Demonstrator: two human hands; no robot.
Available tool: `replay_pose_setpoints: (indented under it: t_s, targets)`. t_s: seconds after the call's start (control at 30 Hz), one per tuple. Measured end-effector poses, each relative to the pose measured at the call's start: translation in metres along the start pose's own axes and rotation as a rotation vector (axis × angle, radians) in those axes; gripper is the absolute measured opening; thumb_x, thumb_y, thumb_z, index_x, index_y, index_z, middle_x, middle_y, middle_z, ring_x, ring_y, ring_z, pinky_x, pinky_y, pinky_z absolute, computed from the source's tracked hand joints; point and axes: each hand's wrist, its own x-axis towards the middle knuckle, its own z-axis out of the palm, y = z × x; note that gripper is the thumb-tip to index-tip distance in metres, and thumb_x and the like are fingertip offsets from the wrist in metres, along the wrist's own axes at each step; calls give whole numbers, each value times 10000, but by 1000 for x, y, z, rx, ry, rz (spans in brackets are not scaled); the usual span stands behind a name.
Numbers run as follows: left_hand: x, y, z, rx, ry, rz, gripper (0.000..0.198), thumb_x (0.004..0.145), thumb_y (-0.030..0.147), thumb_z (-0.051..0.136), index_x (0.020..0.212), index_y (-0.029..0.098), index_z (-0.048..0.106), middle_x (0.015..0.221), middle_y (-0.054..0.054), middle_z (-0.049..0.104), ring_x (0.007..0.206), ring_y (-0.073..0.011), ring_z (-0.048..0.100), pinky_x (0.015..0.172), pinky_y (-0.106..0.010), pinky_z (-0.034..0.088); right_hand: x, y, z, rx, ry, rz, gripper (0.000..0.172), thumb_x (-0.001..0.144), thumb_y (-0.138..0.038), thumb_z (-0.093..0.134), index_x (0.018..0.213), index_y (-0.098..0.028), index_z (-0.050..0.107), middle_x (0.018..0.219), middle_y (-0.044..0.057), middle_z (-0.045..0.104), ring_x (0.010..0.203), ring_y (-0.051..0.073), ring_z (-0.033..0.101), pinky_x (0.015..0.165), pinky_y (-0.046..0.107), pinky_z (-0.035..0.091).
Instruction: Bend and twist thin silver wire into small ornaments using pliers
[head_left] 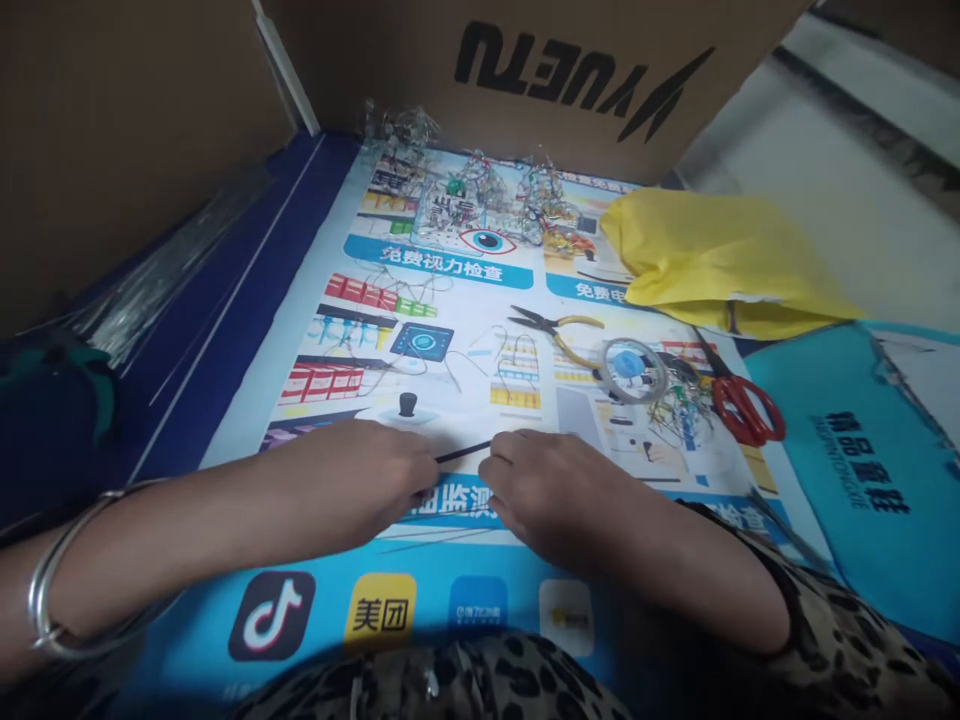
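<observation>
A thin dark strip (463, 453) spans the short gap between my two hands, above the printed sheet (442, 310). My left hand (390, 470) is closed on its left end, and my right hand (529, 480) grips the other end. The fingertips of both hands are mostly hidden behind the knuckles, so the exact kind of strip cannot be made out. Beyond the right hand lie yellow-handled pliers (559, 325), a roll of clear tape (634, 370) and red-handled scissors (746, 405). A few thin wires (442, 365) are spread on the sheet past my left hand.
Cardboard walls (555, 90) stand at the back and left. Tangled wire bundles (544, 195) lie along the back. On the right are a yellow bag (720, 255) and a turquoise bag (847, 430). A bunch of clear strands (161, 290) lies at left.
</observation>
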Motion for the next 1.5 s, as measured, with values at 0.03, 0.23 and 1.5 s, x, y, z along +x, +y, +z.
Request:
replay_pose_setpoints:
  t_s: [0.03,0.23,1.5]
  targets:
    - [0,0,-1,1,-35,5,192,776,154,482,724,219,655,703,-22,615,650,-171,572,577,-272,348,-1,-2,0,-20,6,-10,89,812,-118,474,786,-172,540,779,44,557,678,157,492,537,271,300]
    - [4,0,-5,21,-79,25,199,781,138,474,758,220,654,751,-29,636,689,-183,582,592,-275,338,-2,-22,-3,-178,21,-117,143,666,-33,538,748,-149,553,710,83,541,614,179,469,447,278,243]
    - [-1,19,3,296,103,59,245,814,65,448,889,233,610,818,0,652,729,-196,595,598,-295,372,12,-5,9,24,140,27,121,836,-193,411,815,-180,530,759,27,611,627,156,503,536,289,271]
